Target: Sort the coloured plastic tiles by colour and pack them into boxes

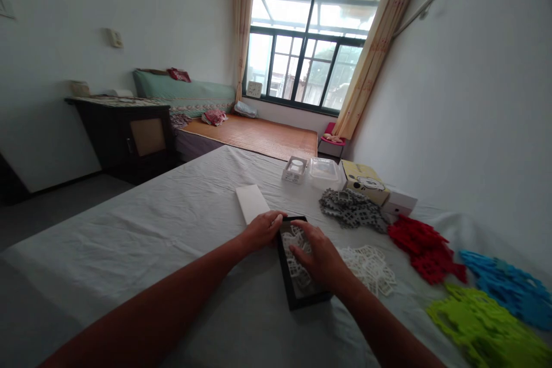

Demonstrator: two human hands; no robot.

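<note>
A shallow black box [303, 297] lies on the white tablecloth [142, 253] in front of me, with several white lattice-shaped pieces [295, 269] inside it. My left hand [261, 229] rests on the box's far left corner, fingers curled over the rim. My right hand [319, 257] lies flat on the white pieces in the box, fingers stretched out and pressing down. A loose pile of more white pieces [371, 267] sits just right of the box.
A white lid [252, 203] lies beyond the box. To the right are piles of grey [351, 209], red [425, 248], blue [511, 282] and green [487, 328] pieces. Small boxes [364, 181] and a clear container [324, 171] stand at the far edge. A bed [254, 135] and dark cabinet [125, 129] lie behind.
</note>
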